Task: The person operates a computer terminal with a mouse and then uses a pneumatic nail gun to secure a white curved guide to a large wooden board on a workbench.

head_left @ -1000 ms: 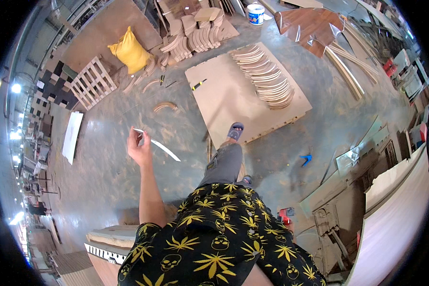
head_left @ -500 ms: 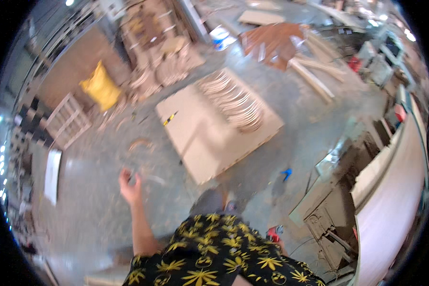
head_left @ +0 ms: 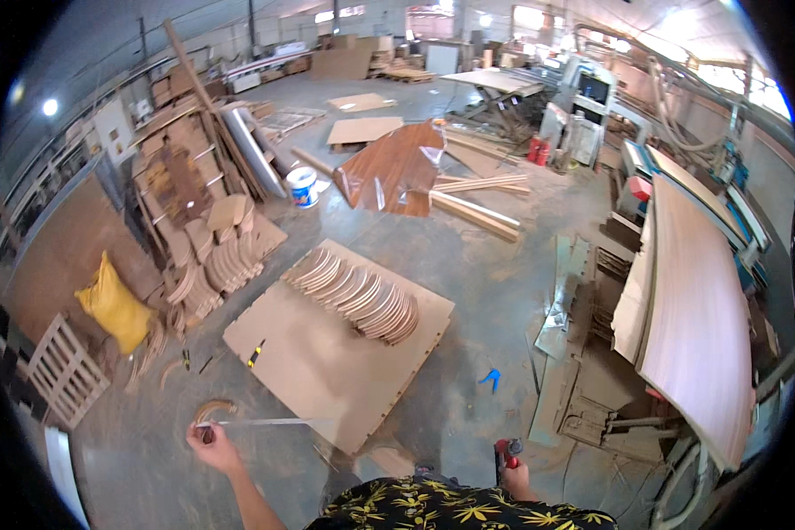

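My left hand (head_left: 214, 449) is closed, with its fingertips pinched on a thin pale strip (head_left: 269, 422). The strip stretches rightward toward the board, and a small dark part shows at the fingers. Just beyond that hand a curved wooden piece (head_left: 212, 407) lies on the floor. My right hand (head_left: 518, 480) grips a red-and-black power tool (head_left: 507, 453) close to my body; its exact kind cannot be made out. In front of me a large flat board (head_left: 300, 371) carries a row of curved wooden pieces (head_left: 358, 296) and a yellow-and-black utility knife (head_left: 256, 353).
A blue tool (head_left: 492, 380) lies on the floor right of the board. Farther off stand a white-and-blue bucket (head_left: 302, 188), a brown wood-grain sheet (head_left: 393, 172) and timber lengths (head_left: 477, 215). A yellow sack (head_left: 115, 303) leans at left; a large bent panel (head_left: 698, 309) stands at right.
The view has tilted up, bringing in more of the far workshop. My right hand and the power tool show more fully; the pale strip at my left hand is sharper.
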`<state>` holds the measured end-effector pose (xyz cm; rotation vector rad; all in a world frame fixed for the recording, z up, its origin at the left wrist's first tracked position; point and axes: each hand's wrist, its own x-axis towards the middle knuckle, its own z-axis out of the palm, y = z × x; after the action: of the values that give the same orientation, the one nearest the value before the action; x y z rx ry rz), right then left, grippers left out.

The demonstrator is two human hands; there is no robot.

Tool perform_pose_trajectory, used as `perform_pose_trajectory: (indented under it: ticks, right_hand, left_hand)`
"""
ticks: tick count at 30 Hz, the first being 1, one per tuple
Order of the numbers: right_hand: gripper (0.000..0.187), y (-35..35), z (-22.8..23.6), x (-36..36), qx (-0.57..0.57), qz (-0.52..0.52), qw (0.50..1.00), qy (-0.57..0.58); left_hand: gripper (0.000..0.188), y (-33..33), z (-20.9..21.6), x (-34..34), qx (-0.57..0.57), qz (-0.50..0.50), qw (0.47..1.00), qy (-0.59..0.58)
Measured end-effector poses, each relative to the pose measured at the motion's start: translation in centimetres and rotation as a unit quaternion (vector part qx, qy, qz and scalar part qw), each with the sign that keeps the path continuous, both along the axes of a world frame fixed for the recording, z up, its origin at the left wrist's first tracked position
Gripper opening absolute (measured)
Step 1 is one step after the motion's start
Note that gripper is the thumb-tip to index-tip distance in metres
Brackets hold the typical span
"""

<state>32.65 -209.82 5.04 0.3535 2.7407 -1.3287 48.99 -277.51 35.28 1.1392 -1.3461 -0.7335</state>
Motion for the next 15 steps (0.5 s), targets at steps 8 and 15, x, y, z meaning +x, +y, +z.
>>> perform_pose_trajectory:
  ticks: [8,15]
  right_hand:
    - [0.012,-21.5,26.3,4.5,-0.363,-0.323,0.860,0.156]
    - [0.011,-26.2,38.8,18.1,-0.428,-0.462,0.687,0.363]
  left_hand:
    - [0.045,-14.9,-1.3,-8.6,0.086,-0.120,0.955,0.258]
    - [0.054,-21.5,-5.0,-21.2,0.187,-0.382,0.894,0.142]
